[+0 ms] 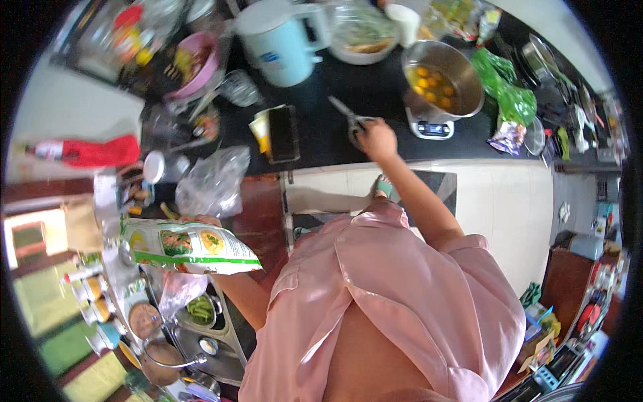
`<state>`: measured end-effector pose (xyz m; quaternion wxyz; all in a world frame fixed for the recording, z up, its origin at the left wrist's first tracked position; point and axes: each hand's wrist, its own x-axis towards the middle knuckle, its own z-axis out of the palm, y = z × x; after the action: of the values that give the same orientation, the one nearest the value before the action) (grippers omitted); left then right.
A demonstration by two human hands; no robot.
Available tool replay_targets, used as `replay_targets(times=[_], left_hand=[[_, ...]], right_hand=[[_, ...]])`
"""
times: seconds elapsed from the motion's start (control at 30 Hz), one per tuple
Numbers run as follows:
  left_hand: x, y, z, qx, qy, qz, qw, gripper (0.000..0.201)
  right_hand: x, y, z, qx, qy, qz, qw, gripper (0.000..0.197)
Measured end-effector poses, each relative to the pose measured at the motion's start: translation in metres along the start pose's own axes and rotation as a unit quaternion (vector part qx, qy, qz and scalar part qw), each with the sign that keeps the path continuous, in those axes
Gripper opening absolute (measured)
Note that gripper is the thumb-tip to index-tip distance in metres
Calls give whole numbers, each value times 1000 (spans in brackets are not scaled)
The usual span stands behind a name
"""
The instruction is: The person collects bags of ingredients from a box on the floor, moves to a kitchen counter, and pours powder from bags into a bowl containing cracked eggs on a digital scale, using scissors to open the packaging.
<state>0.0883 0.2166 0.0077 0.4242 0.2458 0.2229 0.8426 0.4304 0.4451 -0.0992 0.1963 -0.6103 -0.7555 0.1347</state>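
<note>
My right hand (377, 140) is closed on the handles of a pair of scissors (342, 107) at the front of the black counter, blades pointing away to the left. Off to the left, my left hand (203, 220) grips a plump white and green packet (191, 246) with food pictures on it; the packet hides most of that hand. Right of the scissors, a steel pot (474, 100) holds several egg yolks (431, 84) in liquid. It stands on a kitchen scale (432, 129) with a lit display.
A dark phone (284, 134) lies left of the scissors. Behind stand a light blue jug (281, 50) and a bowl (364, 56) with greens under plastic. Clear plastic bags (216, 181) sit at the left corner, a green bag (512, 100) right of the pot. A sink (213, 358) is lower left.
</note>
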Motion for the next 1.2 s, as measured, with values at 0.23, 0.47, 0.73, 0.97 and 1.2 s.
replay_targets(times=[0.23,0.47,0.73,0.97,1.2], left_hand=[[47,-152,120,-41,-145,-124,981,47],[78,-228,180,-73,-273,-183,942,45],[115,-282,230,-55,-225,-205,951,35],[120,-307,298,-120,-76,-316,938,35],[150,-384,329,-78,-251,-269,927,49]], right_hand=[[-6,27,-29,40,-72,-165,983,27],[-40,174,-123,-36,-54,26,998,46],[-40,198,-131,-83,-79,-16,993,55],[-39,195,-133,-130,-59,-18,990,50],[-20,190,-207,488,-28,306,817,27]])
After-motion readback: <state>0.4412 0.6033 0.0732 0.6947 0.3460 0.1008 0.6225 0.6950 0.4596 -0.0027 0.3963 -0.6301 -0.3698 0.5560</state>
